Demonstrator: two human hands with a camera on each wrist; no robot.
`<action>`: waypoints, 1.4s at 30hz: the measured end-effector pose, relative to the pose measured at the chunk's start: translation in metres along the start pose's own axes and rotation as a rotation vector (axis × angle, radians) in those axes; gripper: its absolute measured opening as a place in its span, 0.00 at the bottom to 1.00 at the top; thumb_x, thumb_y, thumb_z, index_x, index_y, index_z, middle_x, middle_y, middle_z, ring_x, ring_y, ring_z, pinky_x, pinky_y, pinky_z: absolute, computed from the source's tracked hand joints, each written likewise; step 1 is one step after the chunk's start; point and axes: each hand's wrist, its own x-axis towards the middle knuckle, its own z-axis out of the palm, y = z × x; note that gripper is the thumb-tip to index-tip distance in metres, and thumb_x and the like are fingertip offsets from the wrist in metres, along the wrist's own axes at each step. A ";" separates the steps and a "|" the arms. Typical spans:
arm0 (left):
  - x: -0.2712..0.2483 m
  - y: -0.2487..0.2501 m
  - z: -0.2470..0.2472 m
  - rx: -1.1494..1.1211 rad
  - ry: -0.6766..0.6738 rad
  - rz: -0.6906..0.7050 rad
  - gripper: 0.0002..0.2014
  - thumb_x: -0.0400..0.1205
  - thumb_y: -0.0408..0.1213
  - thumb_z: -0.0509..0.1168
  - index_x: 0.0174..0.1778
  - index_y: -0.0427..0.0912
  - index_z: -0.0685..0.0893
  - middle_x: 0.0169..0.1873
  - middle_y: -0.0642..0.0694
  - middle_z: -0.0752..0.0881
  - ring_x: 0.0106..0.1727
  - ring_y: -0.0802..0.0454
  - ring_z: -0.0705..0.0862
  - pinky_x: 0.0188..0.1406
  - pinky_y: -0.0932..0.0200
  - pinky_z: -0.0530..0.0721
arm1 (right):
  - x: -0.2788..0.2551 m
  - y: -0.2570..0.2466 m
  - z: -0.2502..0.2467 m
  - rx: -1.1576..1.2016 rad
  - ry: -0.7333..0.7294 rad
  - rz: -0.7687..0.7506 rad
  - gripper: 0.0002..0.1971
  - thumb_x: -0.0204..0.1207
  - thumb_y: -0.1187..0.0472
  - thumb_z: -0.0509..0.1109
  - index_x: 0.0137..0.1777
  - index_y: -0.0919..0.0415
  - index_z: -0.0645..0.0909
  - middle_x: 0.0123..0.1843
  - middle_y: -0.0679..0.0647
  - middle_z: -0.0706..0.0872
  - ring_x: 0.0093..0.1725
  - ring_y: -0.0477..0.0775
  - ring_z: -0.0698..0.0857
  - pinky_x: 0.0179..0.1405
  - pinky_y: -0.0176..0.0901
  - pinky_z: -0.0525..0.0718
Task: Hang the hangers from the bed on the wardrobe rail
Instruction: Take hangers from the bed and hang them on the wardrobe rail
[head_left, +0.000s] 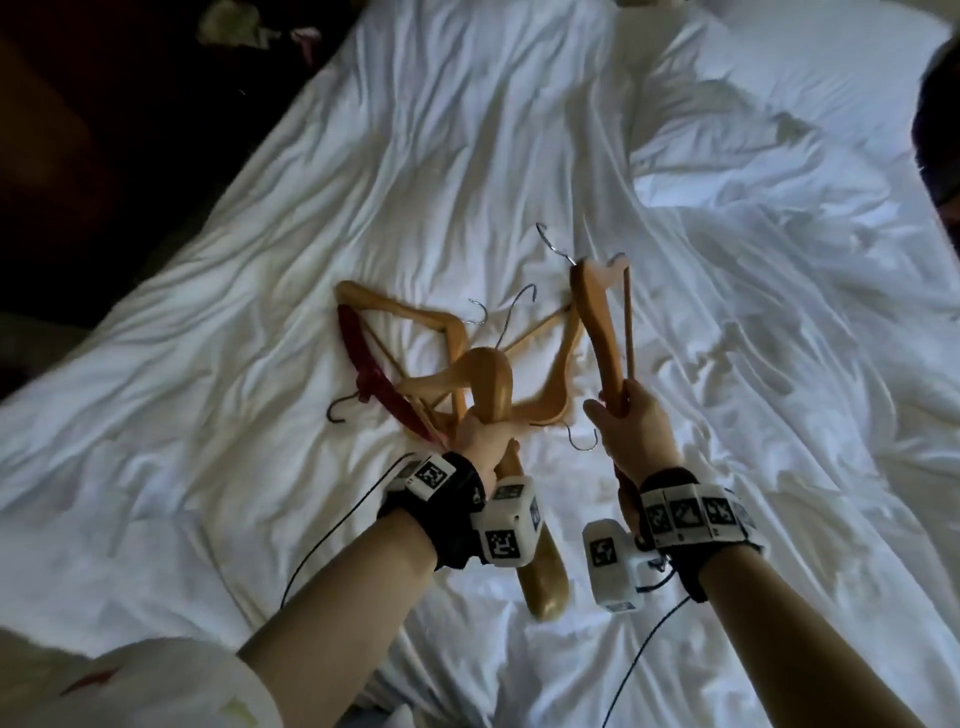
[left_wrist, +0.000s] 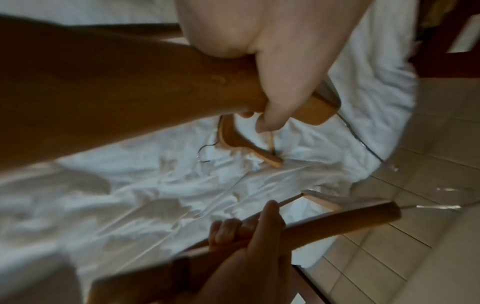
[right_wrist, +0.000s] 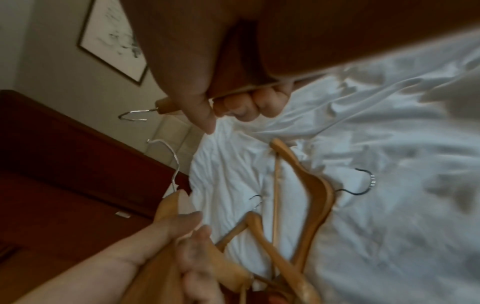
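Several wooden hangers (head_left: 415, 319) and a dark red hanger (head_left: 363, 358) lie in a loose pile on the white bed (head_left: 467, 156). My left hand (head_left: 480, 434) grips a broad, light wooden hanger (head_left: 493, 384) near its middle, lifted above the pile, one arm of it pointing back past my wrist. My right hand (head_left: 631, 415) grips another wooden hanger (head_left: 597, 322) by one arm and holds it upright, its metal hook (head_left: 550, 241) at the top. In the right wrist view my right hand's fingers (right_wrist: 241, 102) curl round that hanger, and the pile (right_wrist: 311, 195) lies below.
Rumpled white sheets cover the whole bed. The floor left of the bed (head_left: 78, 182) is dark, and a dark object (head_left: 935, 130) shows at the right edge. The right wrist view shows a framed picture (right_wrist: 111, 41) and dark wooden furniture (right_wrist: 64, 164); the left wrist view shows pale floor tiles (left_wrist: 428, 144).
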 end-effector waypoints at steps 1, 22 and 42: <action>-0.006 0.006 -0.014 -0.011 0.030 0.054 0.16 0.75 0.32 0.73 0.56 0.35 0.78 0.32 0.44 0.79 0.30 0.50 0.77 0.28 0.60 0.76 | -0.004 -0.010 -0.001 0.012 -0.006 -0.051 0.09 0.73 0.62 0.71 0.49 0.65 0.77 0.34 0.63 0.84 0.31 0.65 0.83 0.32 0.52 0.83; -0.168 0.045 -0.371 1.191 0.230 0.800 0.12 0.73 0.27 0.62 0.39 0.49 0.84 0.36 0.51 0.77 0.44 0.45 0.78 0.45 0.56 0.70 | -0.120 -0.197 0.068 -0.006 -0.413 -0.493 0.06 0.76 0.62 0.72 0.43 0.61 0.77 0.35 0.66 0.85 0.35 0.65 0.86 0.38 0.60 0.84; -0.321 -0.053 -0.669 0.513 0.596 0.938 0.18 0.70 0.28 0.77 0.56 0.37 0.84 0.54 0.46 0.85 0.56 0.55 0.84 0.61 0.60 0.81 | -0.407 -0.381 0.318 0.110 -1.394 -0.573 0.18 0.76 0.62 0.71 0.64 0.65 0.74 0.50 0.60 0.92 0.48 0.60 0.91 0.50 0.47 0.89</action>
